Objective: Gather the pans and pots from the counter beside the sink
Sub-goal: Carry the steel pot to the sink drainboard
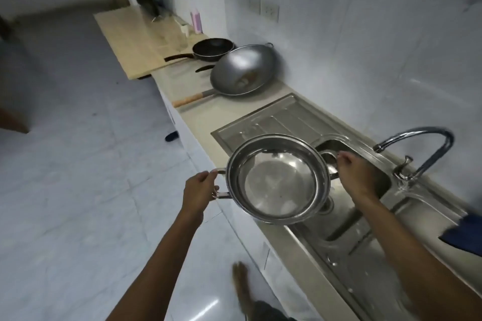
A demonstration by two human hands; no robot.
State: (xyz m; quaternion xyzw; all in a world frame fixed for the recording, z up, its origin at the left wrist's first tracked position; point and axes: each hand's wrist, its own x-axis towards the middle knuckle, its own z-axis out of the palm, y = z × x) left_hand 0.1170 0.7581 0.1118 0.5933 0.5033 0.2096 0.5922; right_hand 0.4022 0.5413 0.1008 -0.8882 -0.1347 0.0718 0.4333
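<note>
I hold a shiny steel pot point(276, 180) by its two side handles, in the air above the counter edge and the sink's left rim. My left hand point(199, 189) grips the near-left handle. My right hand point(352, 173) is closed over the far-right handle. The pot is empty and tilted toward me. Farther along the counter a grey wok point(243, 70) with a wooden handle leans against the wall. Behind it sits a black frying pan point(212, 49), and another dark handle pokes out from under the wok.
The steel sink point(365, 219) with its draining board point(281, 116) and curved tap point(417, 138) lies to the right. A wooden board point(135, 39) extends the counter at the far end, with a pink bottle point(196, 21). A blue cloth point(467, 232) lies at the right edge. Tiled floor is on the left.
</note>
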